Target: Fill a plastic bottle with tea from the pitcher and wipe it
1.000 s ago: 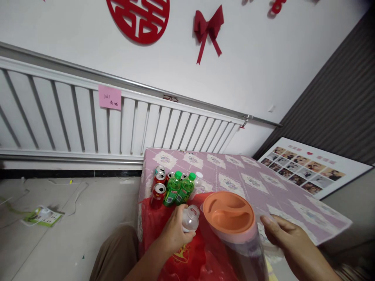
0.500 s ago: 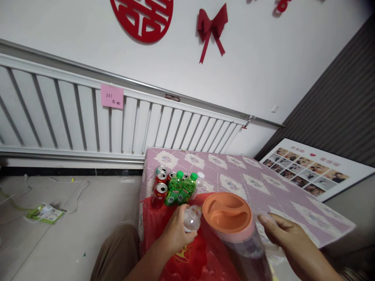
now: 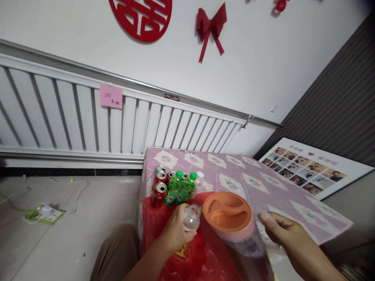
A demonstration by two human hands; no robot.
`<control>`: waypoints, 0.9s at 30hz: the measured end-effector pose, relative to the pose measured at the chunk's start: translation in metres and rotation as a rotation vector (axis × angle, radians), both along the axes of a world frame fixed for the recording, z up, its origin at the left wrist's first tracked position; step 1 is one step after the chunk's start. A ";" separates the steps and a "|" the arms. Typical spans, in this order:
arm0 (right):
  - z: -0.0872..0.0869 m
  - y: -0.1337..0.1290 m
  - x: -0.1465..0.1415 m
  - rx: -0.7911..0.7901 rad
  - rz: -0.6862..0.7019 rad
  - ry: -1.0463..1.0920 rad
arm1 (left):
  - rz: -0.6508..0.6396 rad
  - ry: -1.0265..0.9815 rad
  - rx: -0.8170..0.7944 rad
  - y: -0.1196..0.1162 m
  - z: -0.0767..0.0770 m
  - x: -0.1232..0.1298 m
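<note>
My left hand (image 3: 175, 230) is wrapped round a clear plastic bottle (image 3: 191, 218) with no cap, over a red plastic sheet (image 3: 187, 257). My right hand (image 3: 284, 230) grips the handle of a large clear pitcher (image 3: 249, 253) with an orange lid (image 3: 227, 212), tilted towards the bottle. A thin yellowish stream runs from the pitcher's spout into the bottle's mouth. Dark liquid shows inside the pitcher. Just beyond my left hand stand two green bottles (image 3: 175, 189), red cans (image 3: 159, 194) and a clear bottle with a white cap (image 3: 199, 179).
A table with a purple patterned cloth (image 3: 216, 160) stands against a white radiator (image 3: 164, 125). A photo board (image 3: 316, 168) leans at the right. On the floor at the left lies a power strip (image 3: 45, 214) with cables.
A thin stream of liquid now shows between the pitcher's spout and the bottle's mouth. Both hands keep nearly the same places.
</note>
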State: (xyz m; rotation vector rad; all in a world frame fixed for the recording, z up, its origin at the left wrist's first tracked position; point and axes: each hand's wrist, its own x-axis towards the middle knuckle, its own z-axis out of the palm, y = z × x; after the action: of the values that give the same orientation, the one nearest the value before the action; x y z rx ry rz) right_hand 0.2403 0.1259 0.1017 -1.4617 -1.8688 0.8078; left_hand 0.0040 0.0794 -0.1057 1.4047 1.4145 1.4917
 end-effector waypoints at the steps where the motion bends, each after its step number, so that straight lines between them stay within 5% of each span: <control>1: 0.000 0.000 0.000 -0.002 0.002 0.001 | -0.002 -0.007 -0.006 0.000 0.001 0.000; 27: 0.004 0.006 0.002 -0.035 -0.029 -0.035 | -0.017 -0.007 -0.030 -0.004 0.009 -0.001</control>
State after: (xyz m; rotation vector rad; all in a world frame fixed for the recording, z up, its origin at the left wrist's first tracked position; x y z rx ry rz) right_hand 0.2425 0.1318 0.1058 -1.5304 -1.8632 0.8101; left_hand 0.0028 0.0759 -0.0965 1.3893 1.4113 1.4576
